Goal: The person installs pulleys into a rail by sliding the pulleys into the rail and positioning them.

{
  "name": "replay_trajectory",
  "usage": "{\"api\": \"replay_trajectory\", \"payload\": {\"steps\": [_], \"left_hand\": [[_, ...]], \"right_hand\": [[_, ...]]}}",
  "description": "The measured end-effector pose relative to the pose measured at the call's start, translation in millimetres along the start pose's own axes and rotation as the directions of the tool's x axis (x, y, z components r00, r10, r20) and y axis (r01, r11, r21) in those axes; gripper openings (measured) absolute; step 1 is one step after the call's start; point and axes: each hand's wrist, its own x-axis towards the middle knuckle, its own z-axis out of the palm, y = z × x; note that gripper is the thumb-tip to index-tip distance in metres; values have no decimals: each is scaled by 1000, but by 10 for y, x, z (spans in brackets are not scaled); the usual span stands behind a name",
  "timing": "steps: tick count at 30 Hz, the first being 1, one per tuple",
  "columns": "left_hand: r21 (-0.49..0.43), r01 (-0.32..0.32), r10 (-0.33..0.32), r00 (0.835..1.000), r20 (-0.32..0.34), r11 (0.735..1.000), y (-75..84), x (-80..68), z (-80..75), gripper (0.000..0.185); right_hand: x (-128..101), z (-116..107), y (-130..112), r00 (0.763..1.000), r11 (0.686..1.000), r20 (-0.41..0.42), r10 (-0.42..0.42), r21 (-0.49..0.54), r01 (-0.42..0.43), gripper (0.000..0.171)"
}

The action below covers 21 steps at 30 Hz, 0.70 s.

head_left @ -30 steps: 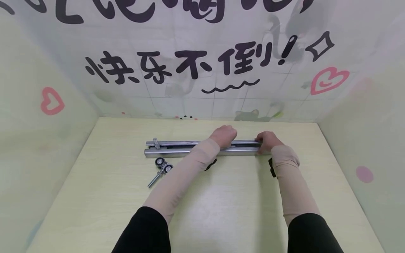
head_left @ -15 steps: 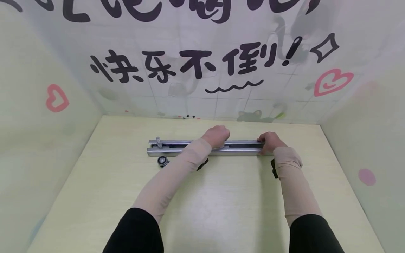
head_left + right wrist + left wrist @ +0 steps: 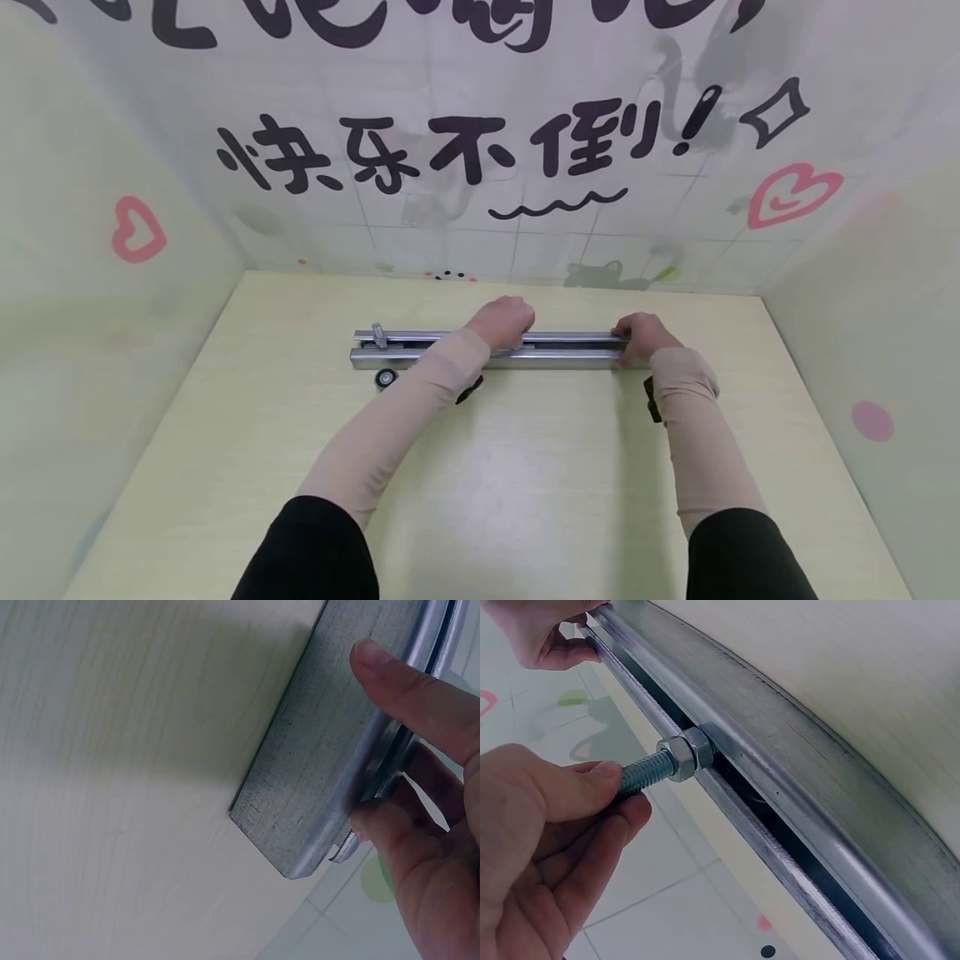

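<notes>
A long grey metal rail lies across the table, its slot facing the back wall. My left hand is at the rail's middle. In the left wrist view this hand pinches a threaded bolt with hex nuts that sticks out of the slot. My right hand grips the rail's right end. In the right wrist view its fingers lie on the rail end, with another fingertip curled under the lip.
A black roller wheel lies on the table just in front of the rail's left part, partly hidden by my left forearm. A small metal stop sits near the rail's left end. Papered walls close in the table on three sides.
My left hand has slid leftward along the rail with the bolt. Its forearm now covers most of the roller piece on the table. The right hand has stayed on the rail's end.
</notes>
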Motion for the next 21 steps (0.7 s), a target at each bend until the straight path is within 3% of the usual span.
{"api": "replay_trajectory", "payload": {"steps": [13, 21], "left_hand": [[3, 19, -19, 999, 40, 1000, -16, 27, 18, 10], [-99, 55, -45, 994, 102, 994, -115, -18, -5, 16]], "right_hand": [[-2, 0, -17, 1000, 1000, -1, -8, 6, 8, 58], [18, 17, 25, 1000, 1000, -6, -9, 3, 9, 58]]}}
